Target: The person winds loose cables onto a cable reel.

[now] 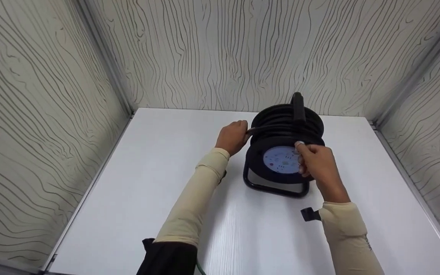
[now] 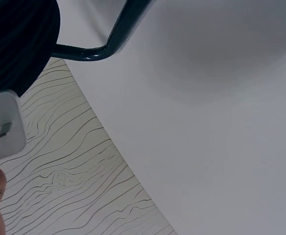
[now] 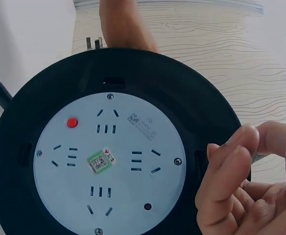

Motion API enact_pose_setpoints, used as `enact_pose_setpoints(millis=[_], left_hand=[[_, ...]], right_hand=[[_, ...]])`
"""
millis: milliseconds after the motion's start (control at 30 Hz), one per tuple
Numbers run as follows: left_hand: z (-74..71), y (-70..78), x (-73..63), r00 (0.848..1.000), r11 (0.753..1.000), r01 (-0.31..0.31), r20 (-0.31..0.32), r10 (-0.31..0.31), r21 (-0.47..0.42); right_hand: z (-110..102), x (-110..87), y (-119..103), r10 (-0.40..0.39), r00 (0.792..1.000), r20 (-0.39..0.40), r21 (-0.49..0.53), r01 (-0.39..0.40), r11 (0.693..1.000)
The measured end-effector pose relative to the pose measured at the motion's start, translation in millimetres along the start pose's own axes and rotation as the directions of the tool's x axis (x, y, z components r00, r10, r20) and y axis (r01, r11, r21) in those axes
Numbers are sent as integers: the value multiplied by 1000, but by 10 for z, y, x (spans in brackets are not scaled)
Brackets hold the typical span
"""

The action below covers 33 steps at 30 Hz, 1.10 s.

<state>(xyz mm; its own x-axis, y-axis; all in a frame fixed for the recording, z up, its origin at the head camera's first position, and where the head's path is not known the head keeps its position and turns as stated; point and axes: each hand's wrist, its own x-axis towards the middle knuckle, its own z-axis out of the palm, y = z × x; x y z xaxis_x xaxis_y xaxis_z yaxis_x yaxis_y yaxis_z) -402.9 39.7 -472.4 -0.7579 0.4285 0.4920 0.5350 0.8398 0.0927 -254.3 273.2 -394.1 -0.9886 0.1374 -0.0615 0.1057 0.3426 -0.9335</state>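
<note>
A black cable reel (image 1: 256,166) stands on the white table, its socket disc facing me, with cable (image 1: 273,130) wound round the drum. Left of the drum my left hand (image 1: 233,137) grips the cable's plug end. In the left wrist view the pale face of the plug (image 2: 6,127) shows at the left edge, pins outward. My right hand (image 1: 317,162) has its thumb and fingers curled at the right side of the reel's front disc. In the right wrist view its fingertips overlap the black rim (image 3: 182,93); what lies inside its fingers is hidden.
The reel's black tube stand (image 1: 277,190) rests on the white table (image 1: 159,164). Its carrying handle (image 1: 298,109) rises toward the back wall (image 1: 220,57). Wood-patterned panels enclose the left, back and right sides. A green cord (image 1: 200,267) shows at the front edge.
</note>
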Motion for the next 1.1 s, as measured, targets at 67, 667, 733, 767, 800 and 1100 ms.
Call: enact_pose_setpoints(millis=[67, 667, 733, 767, 800, 1100], left_hand=[[-28, 4, 10, 999, 998, 24, 28, -22, -60], [-153, -148, 50, 903, 805, 321, 419, -101, -498], [-161, -180, 68, 868, 744, 368, 493, -59, -558], [-161, -194, 76, 849, 710, 393, 527, -36, -584], [-156, -207, 84, 832, 673, 419, 554, -16, -610], [-45, -273, 37, 729, 167, 665, 681, 68, -728]], right_hand=[[-15, -5, 6, 7, 1000, -3, -5, -7, 1000], [-156, -30, 30, 12, 1000, 5, -14, -12, 1000], [-169, -35, 30, 11, 1000, 2, -15, -11, 1000], [-172, -36, 24, 14, 1000, 1, -16, -14, 1000], [-174, -34, 19, 15, 1000, -1, -20, -15, 1000], [-152, -40, -29, 30, 1000, 6, -12, -30, 999]])
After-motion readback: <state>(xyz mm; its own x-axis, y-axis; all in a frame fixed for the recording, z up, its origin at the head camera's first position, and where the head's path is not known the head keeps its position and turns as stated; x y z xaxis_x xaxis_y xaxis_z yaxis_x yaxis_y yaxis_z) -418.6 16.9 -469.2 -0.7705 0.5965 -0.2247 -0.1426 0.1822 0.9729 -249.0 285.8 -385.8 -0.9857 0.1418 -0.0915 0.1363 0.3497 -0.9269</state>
